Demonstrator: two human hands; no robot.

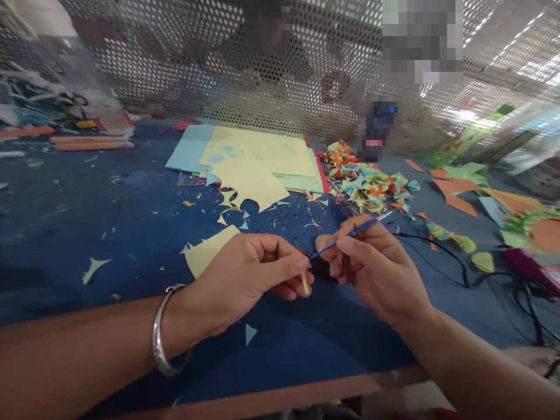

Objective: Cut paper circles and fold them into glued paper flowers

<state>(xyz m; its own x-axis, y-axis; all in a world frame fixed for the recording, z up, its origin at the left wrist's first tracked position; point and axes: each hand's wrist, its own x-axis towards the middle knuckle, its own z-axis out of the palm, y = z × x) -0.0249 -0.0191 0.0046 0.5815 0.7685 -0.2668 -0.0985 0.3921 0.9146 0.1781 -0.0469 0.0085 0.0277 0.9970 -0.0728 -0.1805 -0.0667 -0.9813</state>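
My left hand (262, 265), with a silver bangle (160, 332) at its wrist, is closed, thumb against fingers. A small pale yellow paper piece (305, 283) is pinched there, its lower end showing below the thumb. My right hand (376, 262) grips a thin blue stick (356, 229) between thumb and fingers. One end of the stick meets the left fingertips; the other, paler end points up to the right. Beyond my left hand lies a yellow paper piece (205, 254). Farther back is a yellow sheet (249, 175) with rounded bites cut from its edge.
Stacked coloured sheets (271, 146) lie by the perforated metal panel (210, 87). Right of them is a heap of small folded paper pieces (367, 181). Black cable (459, 262) runs across the right side. Paper scraps dot the blue tabletop (109, 216); orange sticks (91, 144) rest left.
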